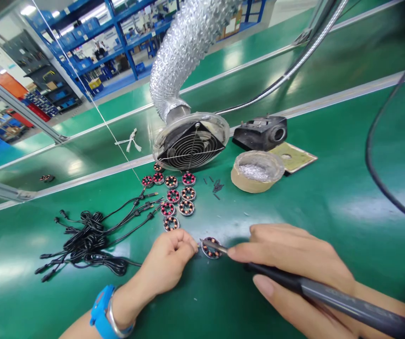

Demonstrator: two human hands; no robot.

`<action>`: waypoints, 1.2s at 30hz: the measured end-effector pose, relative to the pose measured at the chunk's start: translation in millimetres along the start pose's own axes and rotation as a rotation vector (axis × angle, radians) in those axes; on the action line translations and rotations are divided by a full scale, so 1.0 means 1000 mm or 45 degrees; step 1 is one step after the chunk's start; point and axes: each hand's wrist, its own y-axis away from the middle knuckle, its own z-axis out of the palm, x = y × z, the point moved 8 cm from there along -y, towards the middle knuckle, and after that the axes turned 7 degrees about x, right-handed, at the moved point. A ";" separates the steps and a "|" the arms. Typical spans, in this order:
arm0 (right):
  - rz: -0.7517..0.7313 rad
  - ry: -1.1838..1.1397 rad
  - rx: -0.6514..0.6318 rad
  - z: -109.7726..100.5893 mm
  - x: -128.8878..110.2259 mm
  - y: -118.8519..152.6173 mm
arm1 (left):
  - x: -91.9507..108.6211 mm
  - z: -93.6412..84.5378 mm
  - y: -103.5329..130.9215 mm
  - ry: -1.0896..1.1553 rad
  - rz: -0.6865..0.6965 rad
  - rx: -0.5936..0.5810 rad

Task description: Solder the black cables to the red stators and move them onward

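My right hand (pixel 287 273) holds a soldering iron (pixel 329 294) by its black and grey handle. The iron's metal tip lies over the near motor stator (pixel 211 248), a small ring with copper windings that rests on the green bench. Just left of this stator, my left hand (pixel 170 259) is closed in a pinch at its edge. A black cable (pixel 132 262) from the bundle runs in under my left wrist, and a thin wire end shows at the fingertips. The fingers hide most of what they grip.
Several stators (pixel 173 196) with red or copper windings stand beyond my left hand. A bundle of black cables (pixel 89 240) lies at left. Behind are small black tubes (pixel 217 186), a fume fan (pixel 191 148) on a foil duct, a solder-scrap bowl (pixel 241 179) and an iron stand (pixel 259 133).
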 end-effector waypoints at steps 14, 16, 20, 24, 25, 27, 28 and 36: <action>0.047 -0.227 -0.064 0.007 0.003 0.006 | -0.002 0.000 0.001 -0.045 0.011 0.004; 0.037 -0.258 -0.045 0.007 0.003 0.006 | -0.002 0.000 0.001 -0.050 0.013 0.003; 0.055 -0.236 -0.040 0.003 0.002 0.006 | -0.001 0.000 0.001 -0.066 0.011 0.003; 0.102 -0.118 -0.064 -0.002 0.003 0.007 | -0.001 -0.001 0.000 -0.059 0.016 -0.004; 0.108 -0.094 -0.073 -0.003 0.003 0.008 | 0.000 -0.001 0.000 -0.058 0.016 -0.003; 0.114 -0.062 -0.075 -0.004 0.003 0.008 | 0.000 -0.001 0.001 -0.062 0.013 -0.002; 0.111 -0.053 -0.072 -0.004 0.002 0.008 | 0.000 -0.001 0.000 -0.064 0.010 -0.002; 0.100 -0.009 0.048 -0.008 0.006 0.005 | 0.001 0.000 0.002 -0.053 -0.004 -0.032</action>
